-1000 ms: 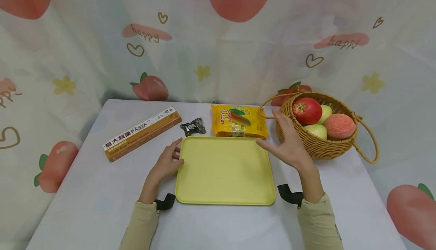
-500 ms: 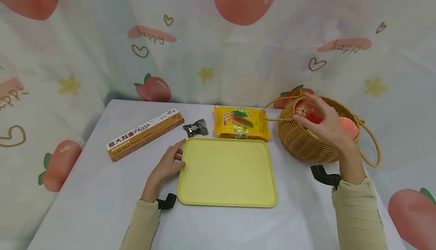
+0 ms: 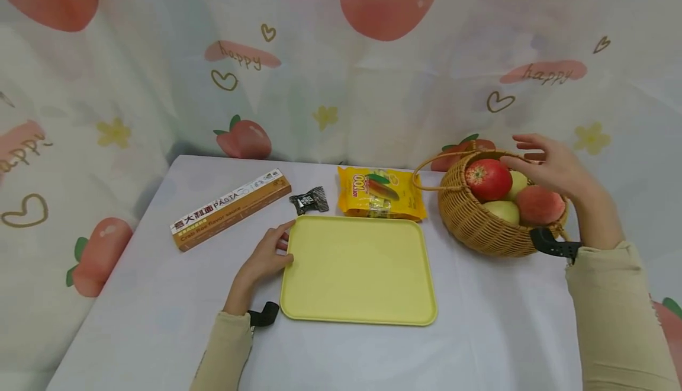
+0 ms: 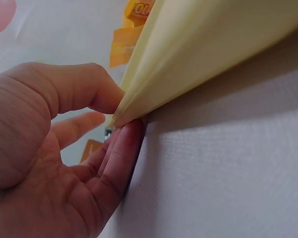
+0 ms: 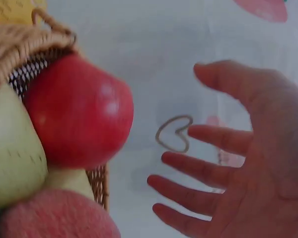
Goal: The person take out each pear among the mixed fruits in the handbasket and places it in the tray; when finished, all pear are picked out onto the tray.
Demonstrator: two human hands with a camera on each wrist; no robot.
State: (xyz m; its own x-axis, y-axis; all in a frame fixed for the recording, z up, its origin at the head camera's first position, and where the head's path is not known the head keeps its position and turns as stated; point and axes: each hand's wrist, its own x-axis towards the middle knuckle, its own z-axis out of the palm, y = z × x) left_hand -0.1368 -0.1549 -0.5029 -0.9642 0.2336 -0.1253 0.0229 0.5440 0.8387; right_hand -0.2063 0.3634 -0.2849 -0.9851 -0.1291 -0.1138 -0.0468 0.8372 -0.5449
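My left hand (image 3: 266,255) pinches the left edge of a yellow tray (image 3: 359,269), thumb at the rim and fingertips beneath it, as the tray's corner (image 4: 134,101) shows in the left wrist view. My right hand (image 3: 556,169) is above the right rear of a wicker basket (image 3: 474,225), fingers spread and holding nothing. Inside the basket lie a glossy red fruit (image 3: 487,179), a fuzzy pink peach (image 3: 540,204) and two pale green fruits (image 3: 502,211). In the right wrist view, a gap separates the right hand (image 5: 258,163) from the red fruit (image 5: 82,114).
Behind the tray lies a yellow mango-print packet (image 3: 379,192), with a small black-wrapped item (image 3: 310,200) to its left. A long pasta box (image 3: 231,210) slants at the left. The basket's handle loop (image 3: 426,172) leans toward the packet. A printed curtain (image 3: 373,95) hangs behind the table.
My right hand has moved from beside the tray's right rear corner, rightward across the basket to its right rear. The left hand stays on the tray edge. The view has shifted slightly.
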